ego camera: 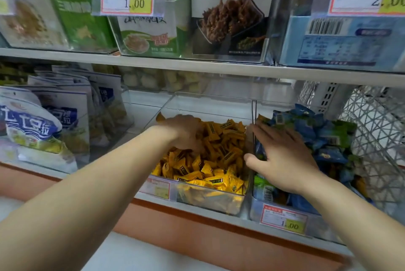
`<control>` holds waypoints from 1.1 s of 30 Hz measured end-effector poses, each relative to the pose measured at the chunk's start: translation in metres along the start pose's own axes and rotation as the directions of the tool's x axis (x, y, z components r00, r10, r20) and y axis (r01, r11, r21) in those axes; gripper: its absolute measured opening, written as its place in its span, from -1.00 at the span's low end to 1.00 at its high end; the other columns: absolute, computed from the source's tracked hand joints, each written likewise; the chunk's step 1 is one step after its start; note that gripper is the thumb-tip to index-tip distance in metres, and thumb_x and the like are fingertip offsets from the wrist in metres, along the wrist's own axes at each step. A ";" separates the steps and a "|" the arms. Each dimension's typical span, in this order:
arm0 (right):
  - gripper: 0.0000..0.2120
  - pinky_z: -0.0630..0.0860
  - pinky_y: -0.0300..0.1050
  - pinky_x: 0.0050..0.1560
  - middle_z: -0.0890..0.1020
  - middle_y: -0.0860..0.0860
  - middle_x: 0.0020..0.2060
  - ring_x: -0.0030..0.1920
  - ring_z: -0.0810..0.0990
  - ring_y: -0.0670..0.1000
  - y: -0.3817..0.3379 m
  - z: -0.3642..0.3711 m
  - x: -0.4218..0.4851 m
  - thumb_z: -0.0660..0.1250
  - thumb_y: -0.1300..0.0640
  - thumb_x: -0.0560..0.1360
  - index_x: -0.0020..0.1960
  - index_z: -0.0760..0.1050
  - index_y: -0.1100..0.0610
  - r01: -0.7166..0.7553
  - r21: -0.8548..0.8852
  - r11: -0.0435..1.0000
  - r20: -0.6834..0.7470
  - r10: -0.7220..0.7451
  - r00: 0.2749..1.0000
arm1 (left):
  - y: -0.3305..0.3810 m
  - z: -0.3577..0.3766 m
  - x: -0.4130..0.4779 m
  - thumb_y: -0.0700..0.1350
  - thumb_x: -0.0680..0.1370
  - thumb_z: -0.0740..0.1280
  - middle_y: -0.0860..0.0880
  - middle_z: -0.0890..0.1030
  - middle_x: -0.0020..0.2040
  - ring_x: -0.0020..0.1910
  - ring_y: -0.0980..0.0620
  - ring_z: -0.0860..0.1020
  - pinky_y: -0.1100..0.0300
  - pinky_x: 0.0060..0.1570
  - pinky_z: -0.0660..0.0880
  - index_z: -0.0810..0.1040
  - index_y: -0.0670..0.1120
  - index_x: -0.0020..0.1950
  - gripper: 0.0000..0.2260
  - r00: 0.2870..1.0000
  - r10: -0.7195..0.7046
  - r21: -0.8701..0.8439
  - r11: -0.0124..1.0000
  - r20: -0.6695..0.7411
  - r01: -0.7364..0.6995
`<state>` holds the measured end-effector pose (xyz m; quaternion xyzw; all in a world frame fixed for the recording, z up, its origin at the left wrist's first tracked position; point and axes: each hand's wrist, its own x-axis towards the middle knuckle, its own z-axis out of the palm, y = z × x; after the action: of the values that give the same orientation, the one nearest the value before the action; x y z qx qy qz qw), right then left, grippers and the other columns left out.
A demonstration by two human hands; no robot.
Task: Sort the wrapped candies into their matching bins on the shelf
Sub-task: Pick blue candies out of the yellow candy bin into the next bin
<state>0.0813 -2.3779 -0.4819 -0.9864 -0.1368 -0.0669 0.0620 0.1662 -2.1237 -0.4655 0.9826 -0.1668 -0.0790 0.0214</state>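
Note:
A clear bin (210,201) on the lower shelf holds a heap of yellow wrapped candies (221,150). My left hand (186,132) reaches into this heap, fingers curled down among the candies; what it holds is hidden. To the right, a second clear bin (256,207) is piled with blue and green wrapped candies (324,139). My right hand (282,156) lies flat on that pile, fingers spread and straight, thumb at the divider between the two bins.
Blue-and-white snack bags (43,126) fill a bin at the left. The upper shelf (197,66) carries boxed snacks and price tags close above the bins. A white wire basket (377,130) stands at the far right. An orange-brown ledge (175,222) runs under the shelf.

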 end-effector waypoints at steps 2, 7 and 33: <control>-0.10 -0.15 0.04 0.54 0.01 -0.12 0.61 0.57 0.07 0.02 0.000 0.000 0.000 -0.20 -0.50 0.34 0.60 -0.07 -0.14 -0.002 0.001 1.000 -0.005 0.002 1.000 | 0.017 -0.005 0.005 0.19 0.46 0.43 0.11 0.54 0.09 0.06 0.07 0.50 0.13 -0.02 0.47 0.58 0.09 0.23 -0.61 0.990 0.064 -0.137 0.987 -0.128 -0.082; -0.12 -0.17 0.01 0.53 -0.02 -0.13 0.61 0.57 0.07 0.01 0.000 0.000 0.000 -0.21 -0.48 0.34 0.60 -0.11 -0.15 -0.001 0.004 1.000 -0.005 0.001 1.000 | 0.056 0.018 0.030 0.27 0.48 0.38 0.01 0.63 -0.08 -0.12 0.00 0.59 0.17 -0.22 0.46 0.61 -0.02 0.02 -0.63 0.998 0.031 -0.214 0.977 0.049 -0.020; -0.11 -0.23 -0.02 0.52 -0.05 -0.13 0.61 0.58 -0.01 -0.01 0.001 0.000 0.001 -0.17 -0.46 0.35 0.60 -0.08 -0.12 0.018 0.057 0.998 0.004 -0.018 1.000 | 0.047 0.041 0.051 0.17 0.23 0.50 0.17 0.66 0.01 0.06 0.09 0.60 0.16 0.02 0.50 0.53 0.26 0.12 -0.53 0.951 0.140 -0.659 0.748 0.276 0.081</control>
<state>0.0823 -2.3782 -0.4818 -0.9831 -0.1478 -0.0611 0.0891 0.1914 -2.1852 -0.5106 0.8832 -0.1451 -0.2848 0.3433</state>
